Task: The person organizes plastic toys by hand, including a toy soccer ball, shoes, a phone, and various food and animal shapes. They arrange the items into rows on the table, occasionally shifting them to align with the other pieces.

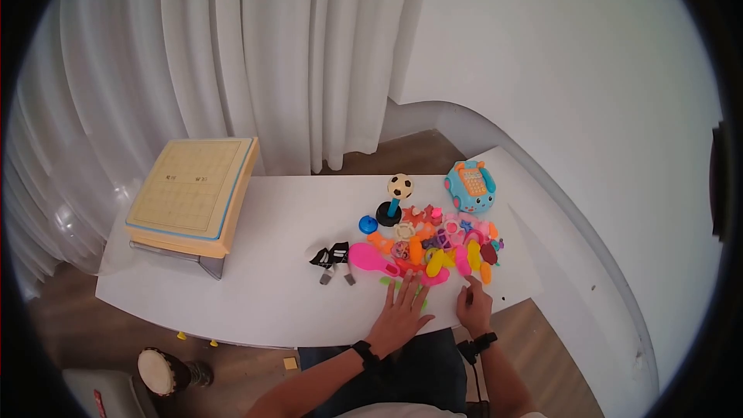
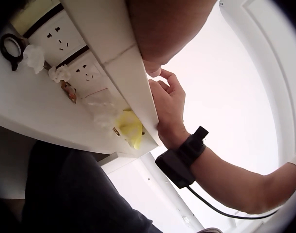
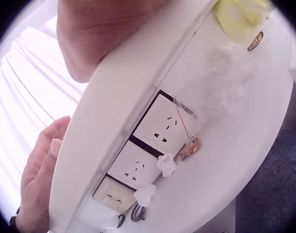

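In the head view my left hand (image 1: 398, 313) lies palm down with straight, spread fingers at the near side of a pile of colourful plastic toys (image 1: 433, 244). Its fingertips overlap a hot-pink toy piece (image 1: 435, 276) and bits of light green. A pink toy racket-like piece (image 1: 370, 258) is just left of these fingers. My right hand (image 1: 474, 308) rests at the table's near edge, fingers loosely bent, below an orange toy piece (image 1: 486, 272). Nothing shows in its grasp. The left wrist view shows this right hand (image 2: 169, 104) from the side, partly behind the tabletop edge.
On the white table (image 1: 271, 263) are a football toy on a stand (image 1: 399, 186), a blue toy telephone (image 1: 470, 186), a blue round piece (image 1: 368, 224), small black-and-white shoes (image 1: 330, 255) and a tilted board (image 1: 190, 186). Wall sockets (image 3: 162, 124) and crumpled tissues (image 3: 166, 165) sit under the tabletop.
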{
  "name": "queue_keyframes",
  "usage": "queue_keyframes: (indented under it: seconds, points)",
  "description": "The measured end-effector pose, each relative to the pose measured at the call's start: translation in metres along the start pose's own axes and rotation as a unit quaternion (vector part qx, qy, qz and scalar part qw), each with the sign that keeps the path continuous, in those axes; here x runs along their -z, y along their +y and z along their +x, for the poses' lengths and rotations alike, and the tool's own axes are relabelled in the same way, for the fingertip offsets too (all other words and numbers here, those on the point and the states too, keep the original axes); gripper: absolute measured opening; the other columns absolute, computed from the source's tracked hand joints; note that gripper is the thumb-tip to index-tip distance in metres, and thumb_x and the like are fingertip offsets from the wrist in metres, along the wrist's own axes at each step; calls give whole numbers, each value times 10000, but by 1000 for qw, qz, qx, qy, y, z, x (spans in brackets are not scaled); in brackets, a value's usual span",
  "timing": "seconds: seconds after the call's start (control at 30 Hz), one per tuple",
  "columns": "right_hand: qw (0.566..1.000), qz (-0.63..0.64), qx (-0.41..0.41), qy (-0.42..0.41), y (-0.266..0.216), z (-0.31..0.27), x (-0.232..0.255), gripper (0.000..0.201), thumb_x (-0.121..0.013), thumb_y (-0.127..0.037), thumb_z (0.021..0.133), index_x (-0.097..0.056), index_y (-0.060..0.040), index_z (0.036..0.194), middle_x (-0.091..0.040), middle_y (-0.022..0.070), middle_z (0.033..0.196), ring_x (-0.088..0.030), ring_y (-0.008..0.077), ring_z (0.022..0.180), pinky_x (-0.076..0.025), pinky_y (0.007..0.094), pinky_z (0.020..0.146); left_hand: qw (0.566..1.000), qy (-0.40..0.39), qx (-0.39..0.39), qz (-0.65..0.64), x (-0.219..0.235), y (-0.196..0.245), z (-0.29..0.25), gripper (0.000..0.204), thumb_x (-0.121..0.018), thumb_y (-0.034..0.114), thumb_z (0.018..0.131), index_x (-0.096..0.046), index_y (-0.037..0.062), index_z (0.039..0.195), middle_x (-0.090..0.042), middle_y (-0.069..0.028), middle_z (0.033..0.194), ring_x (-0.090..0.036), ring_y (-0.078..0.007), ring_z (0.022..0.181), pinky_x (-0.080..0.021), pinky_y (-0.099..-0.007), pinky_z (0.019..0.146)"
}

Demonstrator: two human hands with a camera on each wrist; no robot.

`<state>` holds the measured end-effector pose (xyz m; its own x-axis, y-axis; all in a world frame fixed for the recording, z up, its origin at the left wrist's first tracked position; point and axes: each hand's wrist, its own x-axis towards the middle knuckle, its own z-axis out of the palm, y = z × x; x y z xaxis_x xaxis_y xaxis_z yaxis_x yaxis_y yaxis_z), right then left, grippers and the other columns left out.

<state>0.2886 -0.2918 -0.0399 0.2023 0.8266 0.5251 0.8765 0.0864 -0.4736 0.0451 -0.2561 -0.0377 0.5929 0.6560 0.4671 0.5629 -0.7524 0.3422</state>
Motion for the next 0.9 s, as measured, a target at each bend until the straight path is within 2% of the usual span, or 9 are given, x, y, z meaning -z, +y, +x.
queue_keyframes:
  seconds: [0.13,0.43,0.5,0.63,0.7,0.73,0.8,0.83,0.9]
  points:
    - [1000,-10,9,-6,-1,0,-2,326,-678,-86,973,-658,-64,1297,-641,105,690,-677,309,611,-551,416,613,1000,-1,-3,15,-1,-1,-2,760,-563,520,1088,-415,-12,1610,-303,-255,1729,-233,-419,1638,-229,-618,1292]
    - [1000,-7,18,-7,1,0,-1,338,-669,-90,977,-649,-82,1314,-670,122,721,-696,347,660,-558,440,635,998,42,-2,-35,-1,-2,-4,708,-659,428,1060,-443,-23,1562,-348,-267,1676,-259,-461,1612,-276,-599,1286]
    - [1000,10,0,-3,3,-1,-2,337,-672,-88,975,-659,-87,1312,-672,125,724,-696,352,663,-559,445,639,988,57,2,-142,4,-5,-4,652,-712,310,1038,-460,8,1559,-345,-249,1678,-273,-465,1601,-289,-571,1290]
    - [998,48,-30,14,6,-2,-2,328,-677,-86,973,-677,-87,1301,-663,123,717,-692,348,658,-556,444,637,970,104,39,-218,25,-6,-8,600,-731,169,1004,-481,19,1530,-394,-250,1644,-314,-456,1581,-295,-543,1293]
    - [998,53,-21,15,10,-2,-1,324,-674,-77,980,-666,-72,1305,-656,125,722,-691,333,656,-556,430,641,965,150,44,-211,40,-13,-19,589,-748,64,961,-519,36,1502,-465,-235,1595,-433,-430,1508,-422,-510,1211]
    - [999,49,-12,17,11,-3,-2,321,-670,-68,987,-655,-58,1308,-648,127,726,-690,318,654,-556,416,645,968,140,46,-202,47,-19,-26,589,-748,64,961,-519,36,1502,-465,-235,1595,-433,-430,1508,-422,-510,1211]
    - [999,46,-23,12,15,-4,-4,311,-669,-71,990,-657,-69,1301,-659,135,732,-691,342,667,-551,438,651,953,185,129,-204,65,-33,-42,522,-749,37,951,-574,43,1442,-552,-209,1519,-557,-383,1395,-554,-439,1038]
    - [998,53,-18,18,16,-4,-5,316,-668,-75,984,-662,-72,1300,-660,126,729,-691,339,667,-551,446,647,959,168,129,-191,74,-44,-49,522,-749,37,951,-574,43,1442,-552,-209,1519,-557,-383,1395,-554,-439,1038]
    - [998,59,-15,24,18,-4,-6,313,-665,-73,978,-667,-73,1291,-661,117,726,-692,335,667,-551,454,641,937,193,247,-153,90,-78,-59,478,-750,57,957,-597,38,1409,-614,-167,1363,-652,-308,1163,-577,-388,886]
